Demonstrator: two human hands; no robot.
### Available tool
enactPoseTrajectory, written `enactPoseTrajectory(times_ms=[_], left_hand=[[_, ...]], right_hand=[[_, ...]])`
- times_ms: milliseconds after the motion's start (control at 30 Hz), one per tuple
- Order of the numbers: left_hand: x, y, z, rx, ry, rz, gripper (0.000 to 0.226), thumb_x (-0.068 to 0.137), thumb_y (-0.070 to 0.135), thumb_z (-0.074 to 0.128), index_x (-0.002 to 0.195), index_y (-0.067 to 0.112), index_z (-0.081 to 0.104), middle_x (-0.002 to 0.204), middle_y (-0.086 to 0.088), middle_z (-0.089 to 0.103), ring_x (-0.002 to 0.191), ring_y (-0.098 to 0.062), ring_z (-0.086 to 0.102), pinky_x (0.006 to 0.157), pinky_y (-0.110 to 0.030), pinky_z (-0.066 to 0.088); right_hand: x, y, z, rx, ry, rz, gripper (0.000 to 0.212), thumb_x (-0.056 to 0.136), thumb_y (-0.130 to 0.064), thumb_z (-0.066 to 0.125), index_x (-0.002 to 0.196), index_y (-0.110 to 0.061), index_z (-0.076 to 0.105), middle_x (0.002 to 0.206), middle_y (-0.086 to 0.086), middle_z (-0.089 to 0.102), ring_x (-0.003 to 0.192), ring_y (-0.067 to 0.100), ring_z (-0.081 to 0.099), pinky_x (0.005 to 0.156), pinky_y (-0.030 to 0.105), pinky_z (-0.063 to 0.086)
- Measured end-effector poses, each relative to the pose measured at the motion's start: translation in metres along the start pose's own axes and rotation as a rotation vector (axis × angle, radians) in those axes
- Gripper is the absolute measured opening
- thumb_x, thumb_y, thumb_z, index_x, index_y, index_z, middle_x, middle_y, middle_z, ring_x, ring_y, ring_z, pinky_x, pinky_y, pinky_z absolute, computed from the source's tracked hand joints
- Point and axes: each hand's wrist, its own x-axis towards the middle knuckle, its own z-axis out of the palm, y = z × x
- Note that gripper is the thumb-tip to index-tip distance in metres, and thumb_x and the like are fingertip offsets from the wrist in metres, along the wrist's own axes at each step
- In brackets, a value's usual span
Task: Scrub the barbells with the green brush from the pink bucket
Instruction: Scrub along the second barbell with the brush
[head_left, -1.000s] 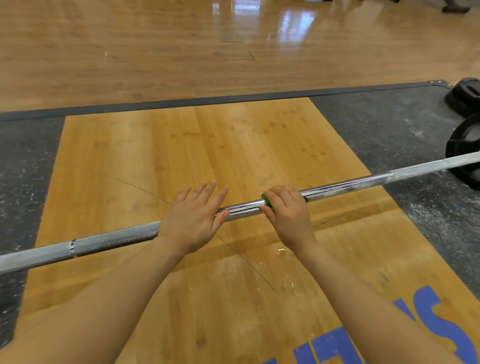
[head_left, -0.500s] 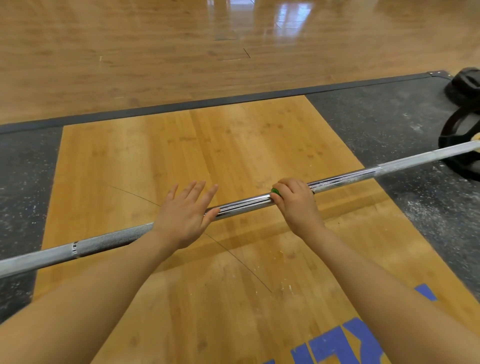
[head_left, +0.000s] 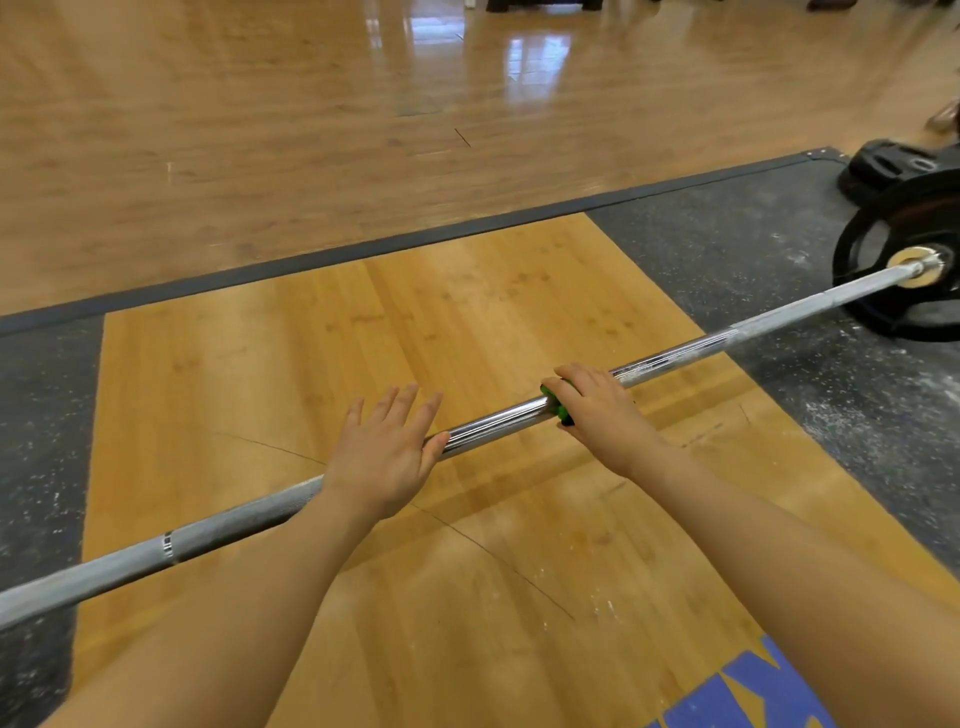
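A long steel barbell (head_left: 498, 418) lies across the wooden lifting platform (head_left: 467, 322), running from lower left to a black weight plate (head_left: 893, 270) at the right. My left hand (head_left: 384, 452) rests flat on the bar with its fingers straight and spread. My right hand (head_left: 597, 410) grips the green brush (head_left: 558, 405) and holds it against the bar just right of the smooth middle section. Most of the brush is hidden under my fingers. The pink bucket is not in view.
Black rubber mat (head_left: 779, 249) flanks the platform on both sides, dusted with white chalk. Another black plate (head_left: 888, 166) lies flat at the far right. Shiny wooden gym floor (head_left: 311, 130) stretches beyond. Blue lettering (head_left: 748, 696) marks the platform's near edge.
My right hand has slid the brush a little to the right along the bar. The view has tilted up and right, bringing the weight plate into sight. My left hand stays flat on the bar.
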Motion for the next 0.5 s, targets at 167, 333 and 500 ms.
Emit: enactPoseTrajectory(times_ms=[167,333,500], left_hand=[[0.009,-0.007,-0.004,-0.014,-0.042,0.022,0.075,0.085,0.061,-0.015,0.153,0.032,0.002,0.161,-0.001,0.009,0.148,-0.022,0.008,0.117,-0.048,0.008],[0.017,-0.012,-0.007,-0.023,-0.072,0.0,0.064,0.094,0.059,0.005,0.153,0.033,0.005,0.161,-0.002,0.008,0.147,-0.023,0.008,0.116,-0.05,0.01],[0.021,-0.014,-0.01,-0.022,-0.107,-0.057,0.062,0.095,0.059,0.006,0.152,0.035,0.005,0.161,-0.001,0.005,0.147,-0.023,0.007,0.116,-0.051,0.01]], right_hand=[[-0.005,-0.011,-0.017,0.061,0.119,0.041,0.058,0.068,-0.001,0.082,0.122,-0.001,0.06,0.12,0.019,0.059,0.11,0.039,0.058,0.086,0.046,0.05],[-0.009,0.009,-0.036,-0.003,0.078,0.013,0.06,0.067,0.002,0.082,0.122,0.004,0.058,0.121,0.024,0.058,0.11,0.043,0.057,0.084,0.052,0.053],[-0.001,0.039,-0.046,0.024,0.128,0.006,0.063,0.062,0.006,0.084,0.12,0.006,0.059,0.116,0.025,0.059,0.104,0.044,0.059,0.086,0.05,0.051]])
